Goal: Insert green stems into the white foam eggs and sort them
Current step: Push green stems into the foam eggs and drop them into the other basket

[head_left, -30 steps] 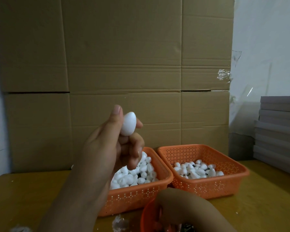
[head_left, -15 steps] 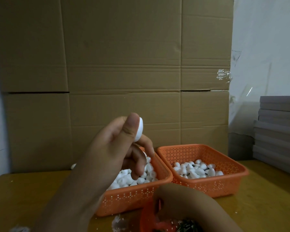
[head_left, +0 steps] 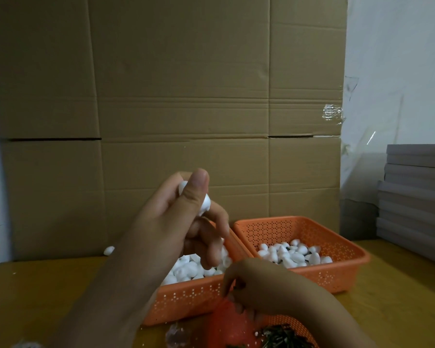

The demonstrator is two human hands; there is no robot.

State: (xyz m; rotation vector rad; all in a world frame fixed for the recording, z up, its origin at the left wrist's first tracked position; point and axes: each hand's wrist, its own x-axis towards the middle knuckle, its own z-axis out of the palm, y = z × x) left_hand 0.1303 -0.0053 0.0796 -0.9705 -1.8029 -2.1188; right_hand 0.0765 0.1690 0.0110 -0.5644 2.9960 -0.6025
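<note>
My left hand (head_left: 183, 217) is raised above the left orange basket (head_left: 186, 295) and pinches a white foam egg (head_left: 204, 205) between thumb and fingers; the thumb hides most of the egg. That basket is full of plain white eggs (head_left: 186, 270). My right hand (head_left: 259, 285) reaches down into a small orange basket (head_left: 236, 325) at the bottom edge, which holds dark green stems (head_left: 284, 335). Its fingertips point down at the basket rim, and I cannot see whether they hold a stem. The right orange basket (head_left: 342, 270) holds several white eggs (head_left: 294, 254).
A wall of cardboard boxes (head_left: 173, 109) stands right behind the baskets. One stray egg (head_left: 109, 250) lies at its foot on the yellow table (head_left: 35, 292). Grey flat boxes (head_left: 417, 202) are stacked at the right. Bits of clear wrapping (head_left: 176, 335) lie near the front edge.
My left hand has lowered and turned, so the thumb now covers most of the egg. My right hand has come up a little further into view over the stem basket.
</note>
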